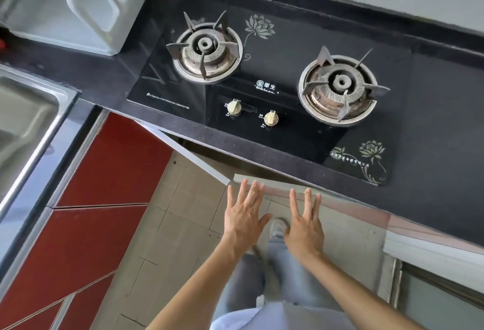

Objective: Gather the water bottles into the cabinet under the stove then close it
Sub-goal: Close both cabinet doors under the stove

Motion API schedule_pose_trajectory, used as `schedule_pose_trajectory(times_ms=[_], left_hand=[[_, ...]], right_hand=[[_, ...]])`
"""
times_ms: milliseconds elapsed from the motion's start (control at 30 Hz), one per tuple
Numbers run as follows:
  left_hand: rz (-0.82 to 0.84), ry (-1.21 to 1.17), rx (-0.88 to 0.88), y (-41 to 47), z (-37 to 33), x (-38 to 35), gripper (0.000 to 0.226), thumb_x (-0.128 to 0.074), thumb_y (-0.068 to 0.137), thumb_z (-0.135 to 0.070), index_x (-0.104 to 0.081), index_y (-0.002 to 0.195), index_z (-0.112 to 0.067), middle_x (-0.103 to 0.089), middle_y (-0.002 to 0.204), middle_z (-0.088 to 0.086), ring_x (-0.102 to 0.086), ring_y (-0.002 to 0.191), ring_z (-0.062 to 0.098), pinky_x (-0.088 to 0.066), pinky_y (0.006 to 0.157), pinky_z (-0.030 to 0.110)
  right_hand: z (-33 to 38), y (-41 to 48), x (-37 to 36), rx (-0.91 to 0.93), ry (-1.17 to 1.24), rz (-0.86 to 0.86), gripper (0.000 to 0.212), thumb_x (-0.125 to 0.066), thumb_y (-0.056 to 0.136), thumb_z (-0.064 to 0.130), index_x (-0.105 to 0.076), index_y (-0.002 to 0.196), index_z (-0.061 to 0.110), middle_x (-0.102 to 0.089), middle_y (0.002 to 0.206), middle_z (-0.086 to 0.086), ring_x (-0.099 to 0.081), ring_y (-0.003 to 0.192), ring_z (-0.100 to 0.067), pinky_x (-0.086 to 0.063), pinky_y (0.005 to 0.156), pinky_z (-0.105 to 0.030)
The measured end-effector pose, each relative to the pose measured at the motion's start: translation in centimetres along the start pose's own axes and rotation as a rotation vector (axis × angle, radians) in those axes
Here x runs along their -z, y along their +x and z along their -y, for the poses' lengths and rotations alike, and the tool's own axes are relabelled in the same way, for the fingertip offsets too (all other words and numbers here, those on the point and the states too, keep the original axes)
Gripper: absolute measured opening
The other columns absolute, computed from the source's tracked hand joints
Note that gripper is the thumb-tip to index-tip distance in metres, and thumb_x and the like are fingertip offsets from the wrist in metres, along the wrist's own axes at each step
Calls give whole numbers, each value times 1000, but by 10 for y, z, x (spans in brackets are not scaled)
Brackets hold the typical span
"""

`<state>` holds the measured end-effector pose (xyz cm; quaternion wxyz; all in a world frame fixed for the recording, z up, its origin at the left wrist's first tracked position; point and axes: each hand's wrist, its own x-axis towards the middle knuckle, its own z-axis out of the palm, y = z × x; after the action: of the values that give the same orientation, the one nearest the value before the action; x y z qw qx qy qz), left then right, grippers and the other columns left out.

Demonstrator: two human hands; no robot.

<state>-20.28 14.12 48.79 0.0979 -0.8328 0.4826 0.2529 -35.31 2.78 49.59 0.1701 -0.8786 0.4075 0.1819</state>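
A: Landmark is the stove (pixel 275 73), black glass, two burners, set in a dark counter (pixel 445 146). Where is the cabinet?

B: The cabinet (pixel 262 170) is directly below the stove's front edge. Only the top edges of its doors show. The left door (pixel 193 156) swings out at a wide angle. The right door (pixel 275 185) stands only slightly out from the counter.

A: And inside?

B: Hidden under the counter lip. Cannot tell whether any water bottles are in there.

A: Hands?

B: Both are below the stove's front, palms down, fingers straight and spread, holding nothing. The left hand (pixel 243 215) has its fingertips at the near end of the right door's top edge. The right hand (pixel 305 222) is just beside it, with its tips at the same edge. Actual contact is hard to make out.

A: Anything else?

B: A shoe (pixel 278 227) shows between the hands, on the tiled floor (pixel 183 211). Left of the stove are a steel sink (pixel 23 120), cut off by the frame, and red fronts (pixel 110 167) beneath it. Behind and left of the stove is a white container (pixel 86 10), blurred, with its top cropped.
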Motion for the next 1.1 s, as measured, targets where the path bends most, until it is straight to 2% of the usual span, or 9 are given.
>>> schedule_pose_trajectory(times_ms=[133,233,367,533,633,767,900,1100], left_hand=[[12,31,-78,-3,9,-1,87,-10,111,-74,16,176,-23,10,186,3,20,169,36,4,132,69],[-17,63,-157,-7,26,-1,86,-12,112,-73,16,176,-23,14,186,4,21,169,35,4,133,68],[-55,69,-276,-14,58,1,84,-15,113,-72,12,177,-24,14,185,4,19,169,37,0,135,65],[-180,111,-324,-31,117,6,85,-26,114,-68,7,178,-23,17,185,5,17,170,39,-5,134,67],[-221,124,-280,-36,150,-3,84,-23,113,-72,5,178,-27,17,185,6,16,170,41,-6,134,70],[-289,45,-237,-30,180,-20,80,-16,112,-71,-5,179,-28,3,187,7,4,171,41,-10,134,71],[-367,-3,-242,-16,195,-50,82,-33,112,-67,-11,179,-25,-2,187,8,0,171,43,-17,132,73],[-515,-49,-353,14,209,-107,87,-43,109,-61,-4,179,-25,-1,186,11,-1,170,45,-24,127,78]], right_hand=[[6,-2,6,-29,-2,1,116,-75,94,28,12,172,31,22,178,-13,14,165,-44,-55,112,-40],[15,-6,2,-75,8,-31,121,-79,90,19,10,172,29,25,177,-12,8,166,-43,-56,110,-40],[30,-10,-6,-168,29,-70,126,-80,89,17,14,171,30,32,175,-10,0,167,-41,-43,123,-49],[69,-23,-11,-257,83,-188,122,-75,85,9,7,173,27,20,179,-12,-2,166,-43,-39,126,-55],[105,-34,-19,-228,89,-231,121,-78,83,7,1,174,24,16,180,-13,-2,167,-41,-37,127,-55],[139,-33,-41,-165,84,-274,118,-81,82,11,-7,174,21,12,181,-13,2,167,-38,-27,131,-57],[157,-16,-73,-146,124,-358,115,-83,82,12,-14,173,21,6,181,-14,-3,167,-39,-30,130,-58],[168,4,-135,-83,119,-495,119,-87,74,8,-22,172,21,-2,180,-19,-7,166,-43,-31,128,-60]])
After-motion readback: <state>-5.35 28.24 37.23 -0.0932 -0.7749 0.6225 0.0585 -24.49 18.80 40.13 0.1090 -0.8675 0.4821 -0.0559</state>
